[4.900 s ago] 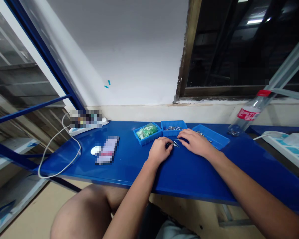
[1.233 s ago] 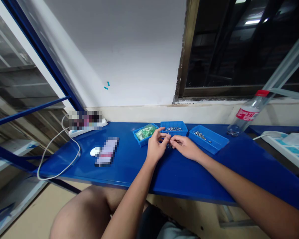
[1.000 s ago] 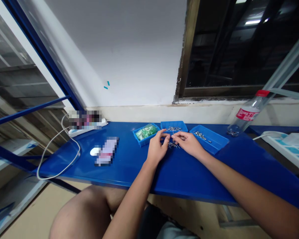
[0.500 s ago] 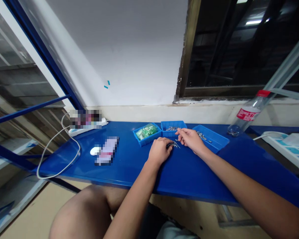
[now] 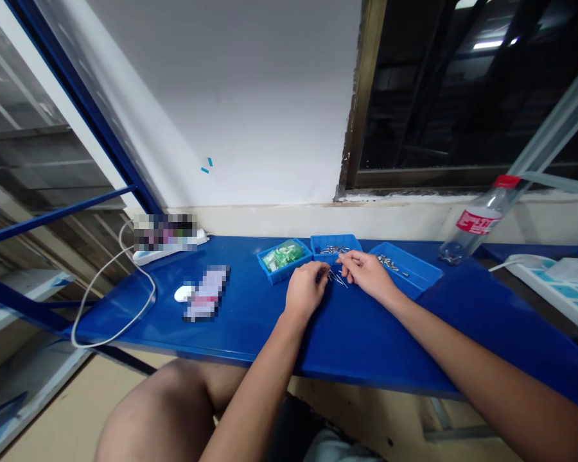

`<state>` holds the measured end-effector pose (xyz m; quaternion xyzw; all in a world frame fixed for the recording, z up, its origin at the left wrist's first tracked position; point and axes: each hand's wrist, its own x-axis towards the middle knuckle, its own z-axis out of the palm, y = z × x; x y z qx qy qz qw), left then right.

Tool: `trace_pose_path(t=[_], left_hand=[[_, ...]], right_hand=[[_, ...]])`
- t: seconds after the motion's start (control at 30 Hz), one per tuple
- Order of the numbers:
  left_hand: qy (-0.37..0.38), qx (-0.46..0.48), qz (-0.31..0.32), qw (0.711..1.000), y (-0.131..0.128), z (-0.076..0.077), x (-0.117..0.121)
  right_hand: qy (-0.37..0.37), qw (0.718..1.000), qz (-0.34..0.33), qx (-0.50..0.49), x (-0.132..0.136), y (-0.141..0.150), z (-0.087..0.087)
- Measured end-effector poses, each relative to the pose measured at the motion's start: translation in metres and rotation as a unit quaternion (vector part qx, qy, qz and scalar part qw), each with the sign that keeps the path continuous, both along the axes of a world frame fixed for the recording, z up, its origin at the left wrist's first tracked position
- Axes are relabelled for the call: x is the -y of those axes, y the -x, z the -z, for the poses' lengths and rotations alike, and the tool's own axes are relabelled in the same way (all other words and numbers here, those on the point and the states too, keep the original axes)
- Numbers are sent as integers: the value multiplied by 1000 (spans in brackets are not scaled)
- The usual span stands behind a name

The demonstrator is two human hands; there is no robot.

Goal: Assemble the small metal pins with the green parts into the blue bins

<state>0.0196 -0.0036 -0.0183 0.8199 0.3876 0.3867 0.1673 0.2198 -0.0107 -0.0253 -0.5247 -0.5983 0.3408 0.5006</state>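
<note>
My left hand (image 5: 306,287) is closed with its fingers curled beside a small pile of thin silver metal pins (image 5: 338,280) on the blue table. What its fingertips hold, if anything, is hidden. Across the pile, my right hand (image 5: 367,274) has thumb and index finger pinched together; the piece between them is too small to name. Behind the hands sits a blue bin (image 5: 313,241) with small metal parts (image 5: 334,249). A second blue bin (image 5: 426,277), with several metal pieces (image 5: 389,262), lies partly behind my right hand.
Another blue bin (image 5: 275,278) at the left holds green plastic packets (image 5: 285,255). A pixelated flat object (image 5: 208,292) and a white round item (image 5: 183,293) lie further left. A bottle (image 5: 476,221), power strip (image 5: 173,250) and looped cable (image 5: 151,282) are on the table.
My left hand has lifted slightly and its fingers have drawn in from the pins. My right hand has shifted slightly toward my left hand, still pinched.
</note>
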Motion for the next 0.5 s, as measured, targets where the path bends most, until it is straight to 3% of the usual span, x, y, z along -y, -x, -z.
trace_pose_path(t=[0.2, 0.5], left_hand=[[38, 165, -13, 986, -1, -3, -1], [146, 235, 54, 960, -3, 0, -2]], right_hand=[[-64, 997, -19, 43, 5, 7, 1], [-104, 991, -34, 75, 8, 10, 2]])
